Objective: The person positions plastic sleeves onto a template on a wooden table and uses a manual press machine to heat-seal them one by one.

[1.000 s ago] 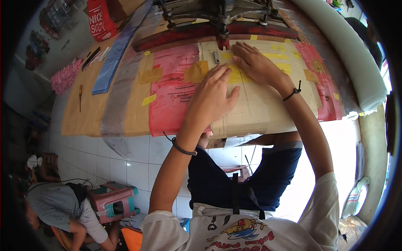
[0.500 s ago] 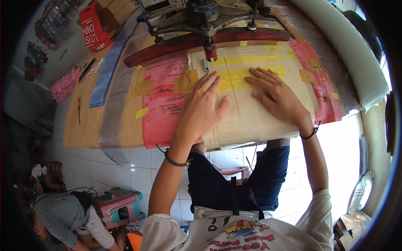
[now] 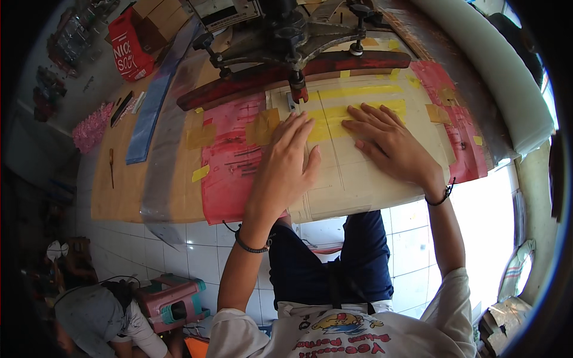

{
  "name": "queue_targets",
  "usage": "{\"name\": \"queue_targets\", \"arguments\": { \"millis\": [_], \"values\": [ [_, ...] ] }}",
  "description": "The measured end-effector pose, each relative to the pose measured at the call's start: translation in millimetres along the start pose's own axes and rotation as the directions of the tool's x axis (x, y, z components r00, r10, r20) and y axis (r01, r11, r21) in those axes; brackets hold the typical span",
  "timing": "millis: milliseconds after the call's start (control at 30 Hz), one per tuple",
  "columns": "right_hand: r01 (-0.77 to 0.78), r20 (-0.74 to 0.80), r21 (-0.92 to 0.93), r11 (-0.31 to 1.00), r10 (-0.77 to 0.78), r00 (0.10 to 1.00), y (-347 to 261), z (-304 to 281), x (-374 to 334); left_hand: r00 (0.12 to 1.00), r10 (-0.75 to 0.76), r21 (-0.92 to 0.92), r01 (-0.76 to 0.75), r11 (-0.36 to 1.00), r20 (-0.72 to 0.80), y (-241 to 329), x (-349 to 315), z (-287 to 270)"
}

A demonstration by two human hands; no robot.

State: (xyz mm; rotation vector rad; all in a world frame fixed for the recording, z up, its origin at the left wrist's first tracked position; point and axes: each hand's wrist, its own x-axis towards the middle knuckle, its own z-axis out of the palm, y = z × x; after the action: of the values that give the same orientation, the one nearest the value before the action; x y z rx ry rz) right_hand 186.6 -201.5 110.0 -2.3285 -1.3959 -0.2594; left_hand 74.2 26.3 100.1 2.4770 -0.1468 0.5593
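Both palms lie on a beige, see-through sheet [image 3: 370, 179] with ruled lines and yellow tape strips [image 3: 361, 92] on it. My left hand [image 3: 285, 164] rests on the sheet's left part with fingers stretched forward and the thumb apart. Just beyond its fingertips is a small grey metal piece [image 3: 291, 101], below the red forked tip [image 3: 299, 94] of a machine head [image 3: 292, 39]. To the right, my right hand [image 3: 394, 146] lies flat with spread fingers, touching a yellow tape strip. Neither hand grips anything.
A red curved bar [image 3: 250, 77] under the machine head spans the table ahead of my hands. Red sheets [image 3: 230, 173] flank the beige one. On the left lie a blue strip [image 3: 152, 113] and a screwdriver [image 3: 111, 167]. Another person [image 3: 98, 313] bends beside a stool [image 3: 173, 304].
The table and machine sit slightly lower in the picture. My right fingers have slid a little to the left over the yellow tape. My left hand keeps its place on the sheet.
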Motion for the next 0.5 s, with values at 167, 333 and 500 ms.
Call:
{"name": "queue_targets", "arguments": {
  "millis": [167, 333, 500],
  "values": [
    [-0.061, -0.028, 0.083, 0.995, 0.063, 0.998, -6, -2, 11, 0.999, 0.031, 0.17, -0.038, 0.985, 0.041, 8, -17, -10],
    [-0.068, -0.028, 0.007, 0.998, 0.068, 0.997, -13, 3, 13, 1.0, -0.029, 0.177, 0.029, 0.984, -0.004, 6, -29, -10],
    [-0.104, -0.024, 0.005, 0.995, 0.104, 0.994, -14, 6, 16, 1.0, -0.014, 0.218, 0.015, 0.976, -0.005, 4, -25, -6]
  ]
}}
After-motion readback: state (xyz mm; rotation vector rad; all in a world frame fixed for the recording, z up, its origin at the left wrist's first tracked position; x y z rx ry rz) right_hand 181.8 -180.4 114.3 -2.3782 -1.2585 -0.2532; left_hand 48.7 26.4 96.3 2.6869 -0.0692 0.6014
